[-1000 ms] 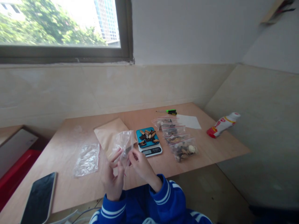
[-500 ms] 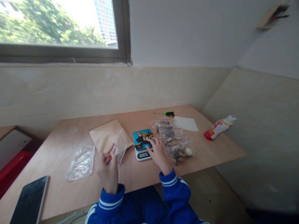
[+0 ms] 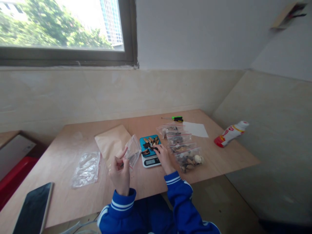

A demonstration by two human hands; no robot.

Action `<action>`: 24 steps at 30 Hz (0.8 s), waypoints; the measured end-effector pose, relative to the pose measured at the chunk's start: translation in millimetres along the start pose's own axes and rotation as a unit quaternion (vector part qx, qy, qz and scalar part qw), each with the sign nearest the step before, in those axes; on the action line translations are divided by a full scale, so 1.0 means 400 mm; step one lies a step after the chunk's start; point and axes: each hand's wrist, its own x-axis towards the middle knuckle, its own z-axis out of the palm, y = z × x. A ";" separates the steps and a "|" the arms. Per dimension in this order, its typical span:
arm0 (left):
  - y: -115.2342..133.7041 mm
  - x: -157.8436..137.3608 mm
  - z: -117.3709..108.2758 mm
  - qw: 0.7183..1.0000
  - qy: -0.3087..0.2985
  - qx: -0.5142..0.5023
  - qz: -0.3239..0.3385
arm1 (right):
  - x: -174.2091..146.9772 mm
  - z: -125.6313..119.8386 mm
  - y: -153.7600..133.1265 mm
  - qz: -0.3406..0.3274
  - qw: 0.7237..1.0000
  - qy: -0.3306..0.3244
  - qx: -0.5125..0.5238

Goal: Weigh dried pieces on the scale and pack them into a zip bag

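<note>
1. Head view: the left hand (image 3: 120, 172) is pinching a clear bag (image 3: 133, 151) near its edge, between thumb and fingers, just beside the scale (image 3: 152, 162); whether anything is lying inside this bag I cannot tell.
2. Dried pieces (image 3: 149, 142), brown and nearly black, are resting in a loose pile on the scale's blue platform. The right hand (image 3: 164, 157) is reaching over the platform's right front corner, its fingers bending down onto the pile; I cannot tell whether they are gripping a piece.
3. Four zip bags are lying in a row to the right of the scale. The nearest bag (image 3: 188, 160) is holding brown pieces and one pale, rounded lump; the second bag (image 3: 183, 148) is holding brownish bits; the third bag (image 3: 179, 139) and farthest bag (image 3: 172, 131) are holding darker ones.
4. Left of the hands, a flat clear bag (image 3: 86, 169) is lying on the table (image 3: 146, 185).
5. Brown paper (image 3: 112, 139) is lying behind the left hand.
6. At the far right, a red-and-white bottle (image 3: 231, 134) is standing capped, its contents hidden.
</note>
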 end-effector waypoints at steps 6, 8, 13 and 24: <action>-0.007 -0.006 0.002 0.999 0.023 0.003 -0.025 | 0.014 -0.014 -0.016 0.013 0.999 0.023 0.025; -0.010 -0.004 0.004 0.999 0.023 0.005 -0.028 | 0.024 -0.026 -0.033 0.024 0.998 0.043 0.045; -0.014 0.000 0.015 0.999 -0.009 -0.035 -0.028 | 0.054 -0.066 -0.127 0.121 0.935 0.097 0.318; 0.008 -0.025 0.026 0.998 -0.059 -0.004 0.029 | 0.031 -0.089 -0.297 0.188 0.894 -0.079 0.400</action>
